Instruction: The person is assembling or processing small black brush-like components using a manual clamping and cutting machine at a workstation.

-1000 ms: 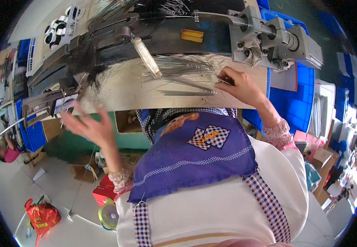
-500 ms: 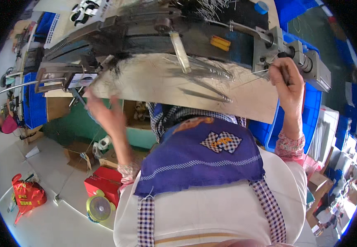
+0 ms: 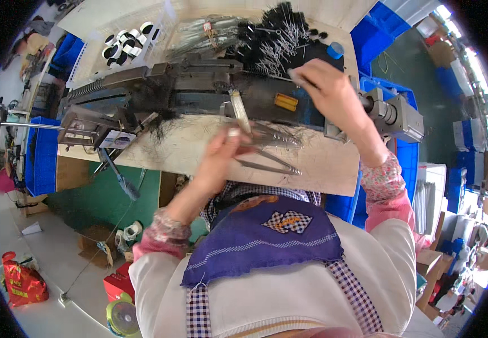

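My left hand (image 3: 217,159), blurred by motion, is at the left end of several folded metal wires (image 3: 269,163) on the bench. Whether its fingers grip one of them is not clear. My right hand (image 3: 331,93) reaches over the bench machine (image 3: 199,87), its fingers closed together. What they hold, if anything, does not show. Just beyond its fingertips is a pile of small black-bristled brushes with twisted wire stems (image 3: 283,45). A pale upright bar (image 3: 239,110) stands out from the machine between my hands, and a yellow block (image 3: 285,102) lies on its bed.
A clear basket of black and white round parts (image 3: 128,45) stands at the back left. Right of it lie loose wires (image 3: 207,36) and a blue tape roll (image 3: 335,50). A cylindrical machine head (image 3: 393,115) juts out at the right, above blue bins (image 3: 354,194).
My left hand has moved right, from the machine's left end to the folded wires. My right hand has left the machine head at the right and moved left and away, toward the brush pile.
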Tool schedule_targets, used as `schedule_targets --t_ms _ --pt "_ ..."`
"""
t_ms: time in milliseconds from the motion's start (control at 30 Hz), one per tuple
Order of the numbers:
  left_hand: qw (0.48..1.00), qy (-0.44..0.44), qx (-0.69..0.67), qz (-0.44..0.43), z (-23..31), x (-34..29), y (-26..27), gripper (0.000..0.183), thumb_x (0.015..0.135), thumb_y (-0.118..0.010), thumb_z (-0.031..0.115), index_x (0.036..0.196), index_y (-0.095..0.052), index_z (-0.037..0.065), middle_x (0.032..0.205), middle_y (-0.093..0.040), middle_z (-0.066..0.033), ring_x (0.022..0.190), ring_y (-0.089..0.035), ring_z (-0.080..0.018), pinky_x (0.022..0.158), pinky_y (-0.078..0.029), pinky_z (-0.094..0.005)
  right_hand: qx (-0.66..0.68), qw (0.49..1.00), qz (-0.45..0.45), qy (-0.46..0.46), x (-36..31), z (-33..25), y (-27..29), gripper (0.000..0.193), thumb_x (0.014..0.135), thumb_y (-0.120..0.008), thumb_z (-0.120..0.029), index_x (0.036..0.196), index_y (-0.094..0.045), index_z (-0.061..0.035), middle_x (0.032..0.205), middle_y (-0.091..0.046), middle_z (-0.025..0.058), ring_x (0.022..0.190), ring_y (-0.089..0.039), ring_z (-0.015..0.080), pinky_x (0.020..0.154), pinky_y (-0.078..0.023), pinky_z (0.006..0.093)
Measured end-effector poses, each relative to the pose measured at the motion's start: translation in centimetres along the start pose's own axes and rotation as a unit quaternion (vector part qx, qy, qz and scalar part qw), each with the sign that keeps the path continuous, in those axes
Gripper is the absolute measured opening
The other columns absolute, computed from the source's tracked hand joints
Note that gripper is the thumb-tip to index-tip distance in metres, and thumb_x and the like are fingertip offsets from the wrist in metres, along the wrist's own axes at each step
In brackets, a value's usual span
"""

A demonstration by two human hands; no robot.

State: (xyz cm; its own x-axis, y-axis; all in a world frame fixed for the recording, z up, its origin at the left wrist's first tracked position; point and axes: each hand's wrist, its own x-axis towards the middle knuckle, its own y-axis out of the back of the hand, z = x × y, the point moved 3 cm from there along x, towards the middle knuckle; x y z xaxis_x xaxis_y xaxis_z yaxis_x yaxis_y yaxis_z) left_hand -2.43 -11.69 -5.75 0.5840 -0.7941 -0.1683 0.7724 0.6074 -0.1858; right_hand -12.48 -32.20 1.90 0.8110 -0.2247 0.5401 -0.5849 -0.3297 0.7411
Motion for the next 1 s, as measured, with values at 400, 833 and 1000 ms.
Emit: schedule_targets --t_ms 400,833,1000 --pt "0.763 0.091 -0.627 -0.124 8.6 1.5 6.6 0.019 0.100 -0.043 0.024 0.100 -0.055 0.009 0.067 -0.037 0.0029 0.040 -0.026 -0.0033 0.035 -0.020 -0.0215 -0.057 0.994 -0.077 0.049 0.6 -0.7 -2.9 0.019 0.069 -0.063 -0.001 0.087 -0.060 -0.0036 0.077 -0.053 0.0096 0.074 -0.057 0.0276 0.063 -0.049 0.0379" --pt "0.915 -0.076 0.306 -0.252 2.7 11.5 -4.7 0.024 0.085 -0.062 0.024 0.088 -0.070 0.001 0.065 -0.061 -0.0173 0.058 -0.059 -0.0233 0.056 -0.045 -0.0328 -0.076 0.988 -0.132 0.037 7.6 5.3 1.0 0.022 0.085 -0.061 -0.023 0.095 -0.064 -0.0040 0.089 -0.060 0.0127 0.087 -0.059 0.0302 0.078 -0.048 0.0383" --pt "0.826 -0.275 0.458 -0.178 4.6 11.8 -3.3 0.022 0.081 -0.063 0.025 0.079 -0.070 0.004 0.073 -0.063 -0.0204 0.069 -0.061 -0.0394 0.061 -0.050 -0.0444 -0.064 0.972 -0.197 0.114 2.6 0.9 -2.0 0.020 0.073 -0.069 -0.020 0.082 -0.060 -0.0041 0.081 -0.057 0.0083 0.079 -0.061 0.0275 0.067 -0.050 0.0369"
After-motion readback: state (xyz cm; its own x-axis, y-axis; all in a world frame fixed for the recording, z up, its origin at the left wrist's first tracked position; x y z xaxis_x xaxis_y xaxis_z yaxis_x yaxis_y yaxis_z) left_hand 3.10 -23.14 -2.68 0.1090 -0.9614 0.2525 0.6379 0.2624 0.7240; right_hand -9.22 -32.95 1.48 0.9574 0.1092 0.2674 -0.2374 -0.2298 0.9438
